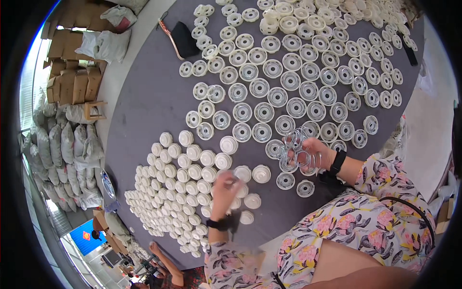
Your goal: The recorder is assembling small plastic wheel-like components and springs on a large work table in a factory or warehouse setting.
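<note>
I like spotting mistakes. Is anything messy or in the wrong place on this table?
Mostly tidy. The odd bits: a black pouch with a pinkish strap lies among the round white parts near the table's far edge, and a dark flat object sits at the right rim. Nothing looks spilled or broken.

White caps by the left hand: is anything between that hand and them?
Nothing visible. The left hand is already at the white caps on the grey table. The right hand, holding clear rings, is off to the side.
</note>
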`<state>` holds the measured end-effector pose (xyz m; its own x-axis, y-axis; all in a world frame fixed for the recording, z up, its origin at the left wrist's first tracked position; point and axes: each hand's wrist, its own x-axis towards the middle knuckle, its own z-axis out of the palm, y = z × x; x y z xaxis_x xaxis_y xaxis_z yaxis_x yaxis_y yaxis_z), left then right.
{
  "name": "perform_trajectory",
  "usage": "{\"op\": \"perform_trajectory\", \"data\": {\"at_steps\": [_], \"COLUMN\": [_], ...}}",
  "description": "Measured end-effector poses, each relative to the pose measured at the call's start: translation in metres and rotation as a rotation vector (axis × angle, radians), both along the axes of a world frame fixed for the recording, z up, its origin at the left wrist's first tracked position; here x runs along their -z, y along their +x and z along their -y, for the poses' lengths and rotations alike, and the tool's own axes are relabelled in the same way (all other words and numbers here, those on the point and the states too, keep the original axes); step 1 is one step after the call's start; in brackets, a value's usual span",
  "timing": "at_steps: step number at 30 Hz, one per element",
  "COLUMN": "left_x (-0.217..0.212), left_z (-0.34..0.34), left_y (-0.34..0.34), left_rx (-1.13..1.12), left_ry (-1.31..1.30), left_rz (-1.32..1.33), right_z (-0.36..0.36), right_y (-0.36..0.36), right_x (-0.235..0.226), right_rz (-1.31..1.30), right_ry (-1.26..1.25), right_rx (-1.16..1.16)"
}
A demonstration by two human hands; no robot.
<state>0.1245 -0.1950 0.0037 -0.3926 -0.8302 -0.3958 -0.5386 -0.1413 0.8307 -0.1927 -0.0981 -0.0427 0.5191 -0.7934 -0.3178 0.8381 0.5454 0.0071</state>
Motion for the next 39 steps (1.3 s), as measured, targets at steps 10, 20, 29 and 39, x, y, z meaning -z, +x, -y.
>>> {"op": "perform_trajectory", "data": {"at_steps": [10,20,29,39], "left_x": [0.079,0.008,-0.043,-0.068], "left_z": [0.201,0.064,0.041,0.019], "left_y": [0.01,-0.074,-0.042,-0.062], "left_rx": [0.18,0.269,0.395,0.039], "left_ry": [-0.934,0.295,0.957,0.57], "left_rz": [0.714,-0.411,-0.479,-0.568], "right_z": [-0.012,0.028,0.054,0.048], "right_y": [0.002,0.031,0.022,0.008], "right_x": [-0.012,-0.013,-0.071,-0.073], "right_rz": [-0.044,0.155,-0.398,-0.404], "right_ry": [0.029,-0.102,-0.508,-0.424], "right_rx": [0.085,0.185,-0.46,-0.23]}}
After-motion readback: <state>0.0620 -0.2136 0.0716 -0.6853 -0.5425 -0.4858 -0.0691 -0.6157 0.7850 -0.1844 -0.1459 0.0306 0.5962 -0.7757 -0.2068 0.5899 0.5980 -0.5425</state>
